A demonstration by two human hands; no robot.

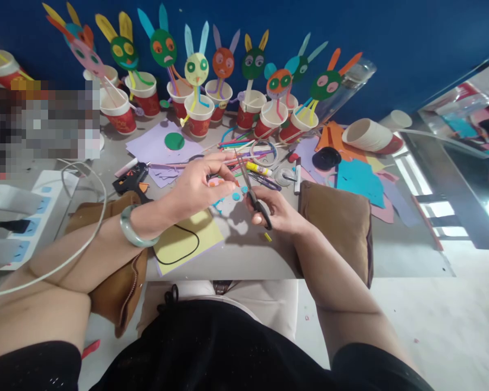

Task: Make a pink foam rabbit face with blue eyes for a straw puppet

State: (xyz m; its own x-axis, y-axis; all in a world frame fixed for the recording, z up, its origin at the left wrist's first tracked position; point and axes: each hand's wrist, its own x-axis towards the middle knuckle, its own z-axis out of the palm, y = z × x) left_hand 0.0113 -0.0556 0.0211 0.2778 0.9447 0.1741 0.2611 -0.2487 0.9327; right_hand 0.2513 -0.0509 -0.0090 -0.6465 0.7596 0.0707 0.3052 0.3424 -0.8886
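Black-handled scissors are in my right hand, fingers through the handles, blades pointing up and away. Just left of them is my left hand, its fingers curled toward the thumb; what they hold, if anything, is too small to make out. Small blue paper discs lie on the table by my left fingertips. A yellow glue tube or marker and several coloured sticks lie beyond my hands. Under my left wrist are yellow paper and a black cord loop.
Paper cups with rabbit-faced figures line the blue wall. Brown cushions lie under or beside both forearms. A glue gun and power strip are at left. Coloured paper and stacked cups lie at right.
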